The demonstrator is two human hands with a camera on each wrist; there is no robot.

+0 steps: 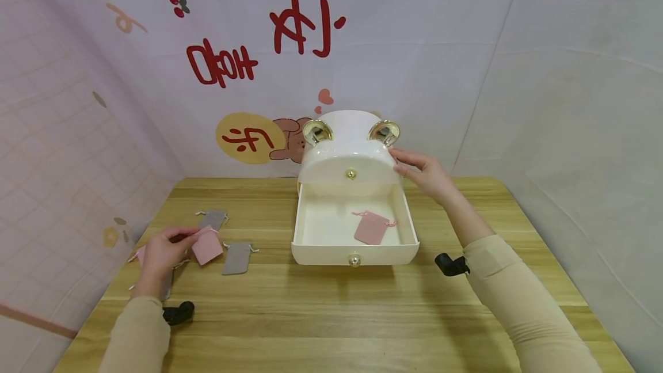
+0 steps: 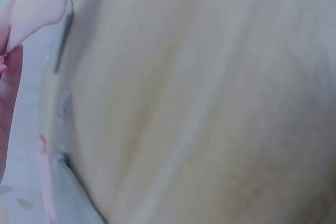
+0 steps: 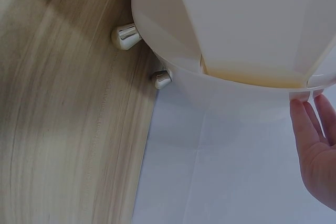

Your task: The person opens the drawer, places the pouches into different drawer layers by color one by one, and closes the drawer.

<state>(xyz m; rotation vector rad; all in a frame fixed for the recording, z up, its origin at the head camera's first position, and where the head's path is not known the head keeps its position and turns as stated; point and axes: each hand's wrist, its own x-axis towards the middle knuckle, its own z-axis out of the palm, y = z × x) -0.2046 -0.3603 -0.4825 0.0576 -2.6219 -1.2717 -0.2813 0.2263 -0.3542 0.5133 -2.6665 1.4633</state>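
Partly, the left hand [image 1: 162,253] hides a second pink pouch [image 1: 141,254] and a gray pouch [image 1: 167,285] on the desk [image 1: 352,315], so their outlines are hard to make out. The left wrist view cuts off the held pouch at its upper corner, and the wood grain there is blurred. Two more gray pouches [image 1: 236,258], soft-looking and squarish with pale drawstrings, lie near the left hand, which pinches a flat pink pouch [image 1: 208,247] between thumb and fingers above the desk. A glossy white box [image 1: 346,154], rounded on top with gold-coloured rings, has its drawer [image 1: 324,223] pulled out; a dusty-pink pouch [image 1: 372,228] lies inside. The right hand [image 1: 426,174], fingers extended, touches the box's side.
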